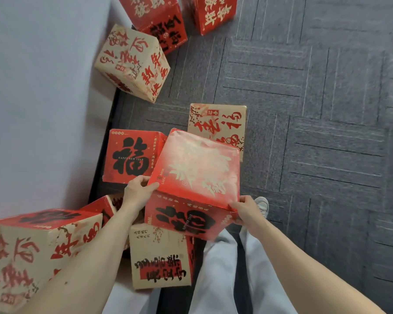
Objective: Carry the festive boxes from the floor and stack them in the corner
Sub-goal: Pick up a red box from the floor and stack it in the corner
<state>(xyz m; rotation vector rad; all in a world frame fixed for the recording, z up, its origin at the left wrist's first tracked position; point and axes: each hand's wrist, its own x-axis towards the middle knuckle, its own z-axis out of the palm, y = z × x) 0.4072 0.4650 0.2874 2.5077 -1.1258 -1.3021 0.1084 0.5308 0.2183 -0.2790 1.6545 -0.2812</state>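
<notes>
I hold a red festive box [197, 177] in the air in front of me, tilted. My left hand [137, 191] grips its left edge, thumb on top. My right hand [245, 209] grips its lower right corner. Below it lies a beige box with black writing [159, 259]. A red box with a large black character [129, 156] sits by the wall. A beige box with red writing [220, 123] lies on the carpet just beyond the held box. At the lower left, a large beige and red box [32, 250] stands close to me.
A pale wall [39, 98] runs along the left. Farther off, a beige box [132, 62] leans against it, with two red boxes [157, 17] [213, 12] behind. Grey carpet tiles [315, 132] spread to the right. My pale trousers and a shoe [262, 205] show below.
</notes>
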